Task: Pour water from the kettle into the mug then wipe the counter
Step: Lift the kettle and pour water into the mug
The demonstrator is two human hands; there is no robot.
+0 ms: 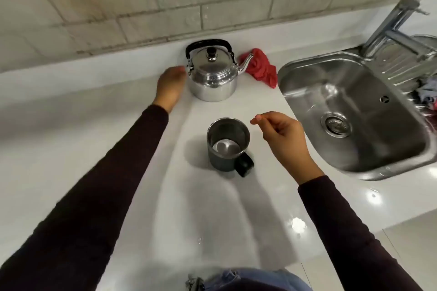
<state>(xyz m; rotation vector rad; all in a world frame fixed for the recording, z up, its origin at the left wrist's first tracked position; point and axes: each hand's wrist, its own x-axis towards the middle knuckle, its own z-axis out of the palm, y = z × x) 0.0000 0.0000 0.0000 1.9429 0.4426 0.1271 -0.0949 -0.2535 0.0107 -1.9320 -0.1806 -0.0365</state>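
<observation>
A shiny steel kettle (212, 75) with a black handle and lid knob stands near the back of the white counter (118, 184), its spout pointing right. My left hand (169, 86) hovers just left of the kettle, fingers apart, holding nothing. A dark mug (227, 144) with a steel inside stands upright in front of the kettle, handle toward the lower right; it looks empty. My right hand (282, 136) floats just right of the mug, fingers loosely curled, nothing in it. A crumpled red cloth (262, 68) lies behind the kettle's spout.
A steel sink (295, 73) with a drain is set into the counter at the right, with a chrome tap (392, 23) behind it. Some cloths lie on the drainer at the far right (428, 94). A tiled wall runs along the back.
</observation>
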